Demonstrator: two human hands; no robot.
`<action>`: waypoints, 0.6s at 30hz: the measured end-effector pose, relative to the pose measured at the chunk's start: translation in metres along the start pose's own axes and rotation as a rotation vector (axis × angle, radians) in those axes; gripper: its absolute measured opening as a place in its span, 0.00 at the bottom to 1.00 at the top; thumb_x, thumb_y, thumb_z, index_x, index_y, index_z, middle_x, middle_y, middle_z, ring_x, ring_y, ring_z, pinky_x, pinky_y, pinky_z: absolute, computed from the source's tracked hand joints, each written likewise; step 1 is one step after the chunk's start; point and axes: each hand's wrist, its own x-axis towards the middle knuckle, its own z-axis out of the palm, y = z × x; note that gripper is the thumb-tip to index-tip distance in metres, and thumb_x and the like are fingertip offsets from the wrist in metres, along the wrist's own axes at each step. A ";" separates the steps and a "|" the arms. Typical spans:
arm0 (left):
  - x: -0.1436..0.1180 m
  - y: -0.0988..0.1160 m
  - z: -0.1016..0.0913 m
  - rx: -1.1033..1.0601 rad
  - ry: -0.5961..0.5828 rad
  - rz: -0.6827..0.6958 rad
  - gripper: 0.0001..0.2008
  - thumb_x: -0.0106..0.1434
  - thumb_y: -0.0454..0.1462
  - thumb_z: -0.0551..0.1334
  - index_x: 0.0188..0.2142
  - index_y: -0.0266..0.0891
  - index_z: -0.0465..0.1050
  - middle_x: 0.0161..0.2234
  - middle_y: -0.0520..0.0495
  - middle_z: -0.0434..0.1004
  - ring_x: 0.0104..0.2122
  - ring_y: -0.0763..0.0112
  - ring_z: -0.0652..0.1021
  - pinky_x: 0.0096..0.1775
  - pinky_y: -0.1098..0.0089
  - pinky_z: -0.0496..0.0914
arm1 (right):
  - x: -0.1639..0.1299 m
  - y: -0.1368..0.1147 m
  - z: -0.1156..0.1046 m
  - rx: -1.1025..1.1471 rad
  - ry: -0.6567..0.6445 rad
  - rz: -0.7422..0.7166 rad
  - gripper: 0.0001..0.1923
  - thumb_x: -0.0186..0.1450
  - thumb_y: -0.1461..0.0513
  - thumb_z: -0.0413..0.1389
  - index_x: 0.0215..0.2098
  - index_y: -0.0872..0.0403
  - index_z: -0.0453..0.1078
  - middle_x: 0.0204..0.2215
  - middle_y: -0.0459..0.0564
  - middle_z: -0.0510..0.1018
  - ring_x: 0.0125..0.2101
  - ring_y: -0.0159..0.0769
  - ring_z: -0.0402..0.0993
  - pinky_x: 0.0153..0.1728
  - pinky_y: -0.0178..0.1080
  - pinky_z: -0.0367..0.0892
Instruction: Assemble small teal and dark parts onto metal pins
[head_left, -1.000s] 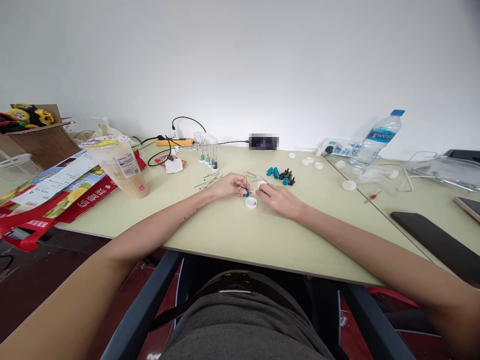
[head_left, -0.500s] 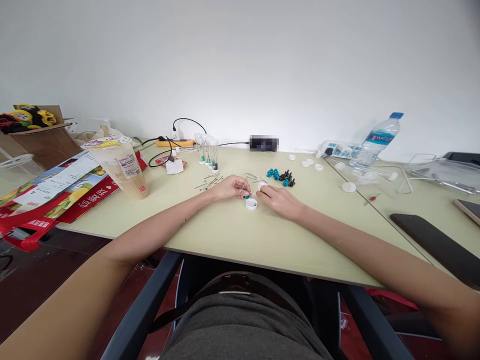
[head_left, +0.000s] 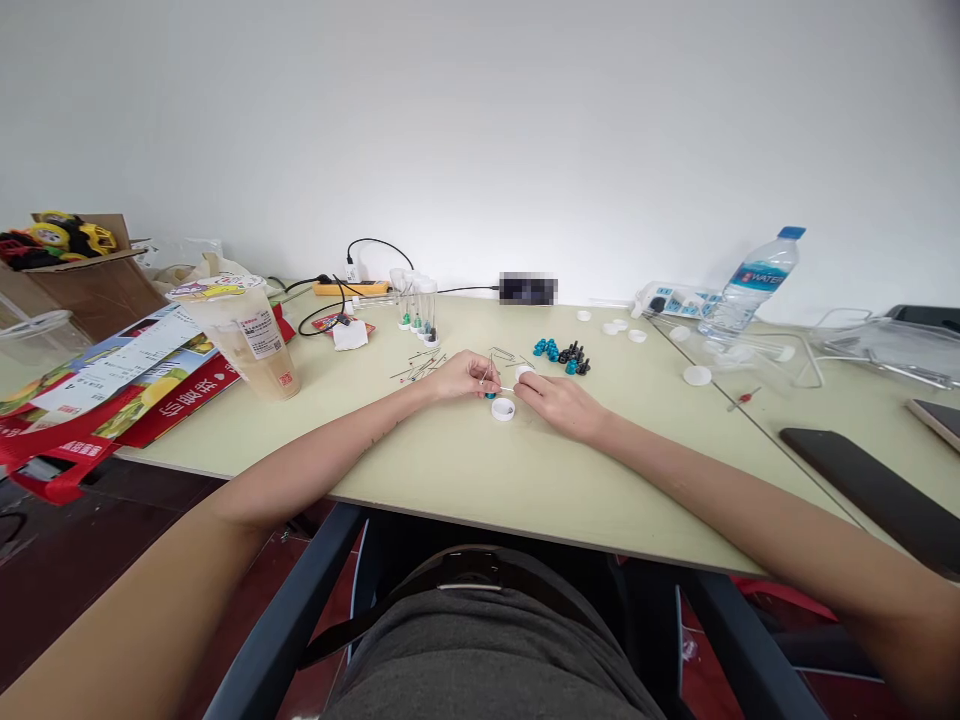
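Observation:
My left hand [head_left: 466, 377] is closed, its fingertips pinching a thin metal pin [head_left: 488, 370] that points upward. A small blue piece [head_left: 490, 394] shows just under those fingers; whether it is joined to the pin I cannot tell. From the right, my right hand [head_left: 556, 402] pinches a thin white stick [head_left: 508, 389], its tip reaching the left fingertips. Directly below the stick, a round white cap [head_left: 503, 417] lies open side up with something small and dark inside. Another white cap [head_left: 523, 371] is partly hidden behind my right fingers.
Several blue knobs [head_left: 547, 348] and black knobs [head_left: 574, 354] lie behind my right hand. Loose pins [head_left: 417, 366] are scattered left. Clear tubes [head_left: 424, 305] stand behind. A drink cup [head_left: 251, 340] is at left, a water bottle [head_left: 754, 283] and dark phone [head_left: 874, 490] at right.
Both hands stay in nearly the same place. The white stick shows a little more clearly between the fingertips, and the fingers have shifted only slightly.

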 end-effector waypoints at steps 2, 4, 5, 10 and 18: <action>0.000 -0.001 0.000 0.000 0.001 -0.003 0.12 0.50 0.40 0.65 0.30 0.31 0.71 0.26 0.47 0.73 0.24 0.78 0.70 0.29 0.73 0.65 | 0.000 0.000 -0.001 0.003 0.001 0.003 0.13 0.64 0.73 0.40 0.37 0.58 0.65 0.33 0.52 0.70 0.26 0.30 0.63 0.24 0.35 0.51; 0.001 -0.002 0.001 0.002 0.007 -0.007 0.13 0.50 0.40 0.65 0.30 0.31 0.71 0.26 0.47 0.73 0.24 0.78 0.70 0.29 0.73 0.65 | 0.000 0.000 -0.001 -0.002 0.007 0.008 0.13 0.65 0.73 0.41 0.36 0.58 0.65 0.34 0.52 0.71 0.26 0.30 0.63 0.25 0.36 0.52; 0.001 -0.002 0.001 0.000 0.010 -0.008 0.13 0.49 0.40 0.65 0.30 0.31 0.71 0.26 0.47 0.73 0.24 0.78 0.70 0.29 0.73 0.65 | -0.001 0.000 -0.001 -0.008 0.012 0.013 0.13 0.65 0.73 0.41 0.35 0.58 0.65 0.34 0.52 0.71 0.25 0.30 0.63 0.25 0.36 0.52; 0.002 -0.004 0.001 -0.034 -0.004 0.002 0.13 0.48 0.40 0.66 0.29 0.31 0.72 0.25 0.48 0.72 0.24 0.79 0.69 0.29 0.73 0.65 | -0.001 0.000 0.000 -0.025 0.028 0.034 0.12 0.66 0.71 0.41 0.33 0.58 0.66 0.32 0.51 0.72 0.26 0.31 0.63 0.26 0.36 0.52; 0.002 -0.008 0.002 -0.076 -0.007 0.024 0.15 0.49 0.41 0.65 0.30 0.30 0.71 0.26 0.47 0.73 0.25 0.78 0.70 0.29 0.72 0.65 | 0.002 0.000 -0.003 -0.017 0.029 0.025 0.13 0.66 0.71 0.41 0.32 0.58 0.66 0.32 0.51 0.72 0.27 0.32 0.63 0.28 0.37 0.53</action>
